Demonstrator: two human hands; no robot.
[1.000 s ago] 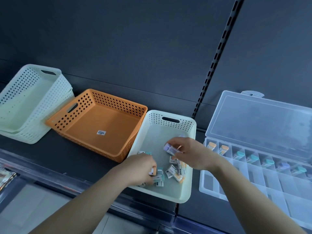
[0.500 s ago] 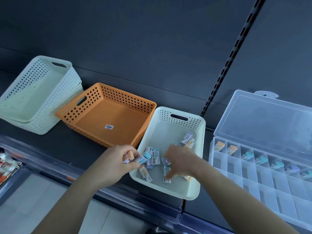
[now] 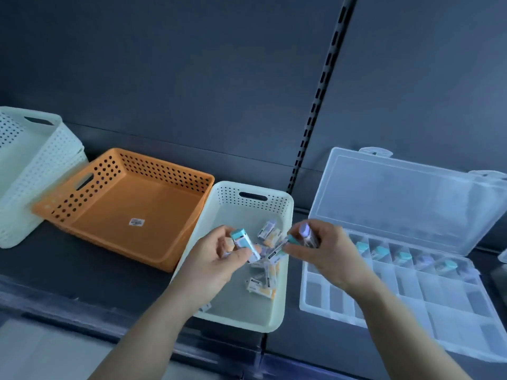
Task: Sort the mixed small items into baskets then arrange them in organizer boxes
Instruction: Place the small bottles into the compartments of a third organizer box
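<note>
Currently over basket (image 3: 277, 323): left hand (image 3: 219, 260) pinches teal eraser (image 3: 243, 242), long axis tilted; right hand (image 3: 325, 252) grips two erasers (image 3: 306, 233). Organizer (image 3: 389, 311) sits just rightward, nearer right hand.

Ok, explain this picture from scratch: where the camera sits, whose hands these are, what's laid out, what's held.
No machine here: a person works bare-handed, filmed by one camera on their head, looking down. The left hand holds a teal-capped item; the right hand pinches a purple-capped item. Both hover over a white basket with more loose items inside. Left of it sits an orange basket, then a stack of white baskets. On the right lies a clear organizer box, lid open, a few items in its back row.
</note>
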